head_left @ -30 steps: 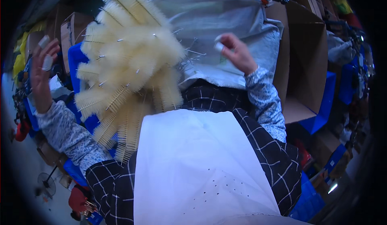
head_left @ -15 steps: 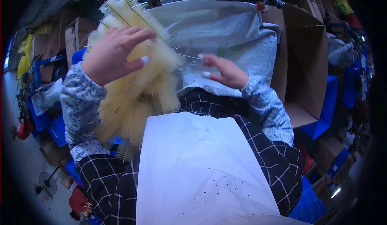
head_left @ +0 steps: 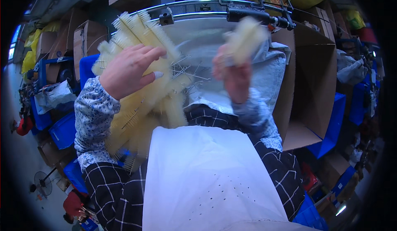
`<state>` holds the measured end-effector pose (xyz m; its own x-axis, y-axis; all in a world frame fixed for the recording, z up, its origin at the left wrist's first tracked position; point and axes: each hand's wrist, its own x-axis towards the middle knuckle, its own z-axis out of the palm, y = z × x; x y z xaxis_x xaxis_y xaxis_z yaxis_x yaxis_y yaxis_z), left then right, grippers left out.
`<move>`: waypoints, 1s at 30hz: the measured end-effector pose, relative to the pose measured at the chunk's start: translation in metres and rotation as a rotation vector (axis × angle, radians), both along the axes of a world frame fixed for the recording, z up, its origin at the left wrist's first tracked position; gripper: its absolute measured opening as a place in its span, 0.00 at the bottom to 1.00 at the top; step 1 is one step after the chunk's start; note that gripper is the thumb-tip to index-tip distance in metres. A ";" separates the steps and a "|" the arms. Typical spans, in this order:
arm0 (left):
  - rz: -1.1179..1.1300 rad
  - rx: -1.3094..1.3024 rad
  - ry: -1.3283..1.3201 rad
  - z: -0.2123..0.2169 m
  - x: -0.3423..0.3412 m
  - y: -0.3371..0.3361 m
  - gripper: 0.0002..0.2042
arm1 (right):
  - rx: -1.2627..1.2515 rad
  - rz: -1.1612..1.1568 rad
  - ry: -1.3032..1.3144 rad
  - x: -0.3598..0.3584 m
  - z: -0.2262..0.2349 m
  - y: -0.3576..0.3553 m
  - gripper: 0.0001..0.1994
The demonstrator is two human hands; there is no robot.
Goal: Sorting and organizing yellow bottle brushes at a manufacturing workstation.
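Right hand (head_left: 237,75) grasps a blurred brush (head_left: 249,38) near the far-right corner of the sheet (head_left: 202,36) — left hand (head_left: 131,68), released, over the brush pile (head_left: 163,100).

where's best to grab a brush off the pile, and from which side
Probably by the bare wire stems at the right edge of the brush pile, coming from the right: they jut clear of the bristles there, while the left hand covers part of the pile's far half.
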<state>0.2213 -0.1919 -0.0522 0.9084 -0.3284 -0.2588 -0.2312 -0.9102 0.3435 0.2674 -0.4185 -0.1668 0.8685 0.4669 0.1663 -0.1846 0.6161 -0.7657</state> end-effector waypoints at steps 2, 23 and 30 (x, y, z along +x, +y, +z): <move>-0.016 -0.028 0.000 0.002 -0.003 0.002 0.16 | -0.359 -0.105 -0.057 0.036 0.027 -0.030 0.17; -0.129 -0.109 0.058 0.026 -0.002 0.009 0.13 | -1.711 -0.358 -1.131 0.231 -0.037 0.001 0.13; -0.006 -0.431 0.122 0.035 0.002 0.020 0.14 | -1.693 -0.414 -1.181 0.234 -0.042 -0.002 0.12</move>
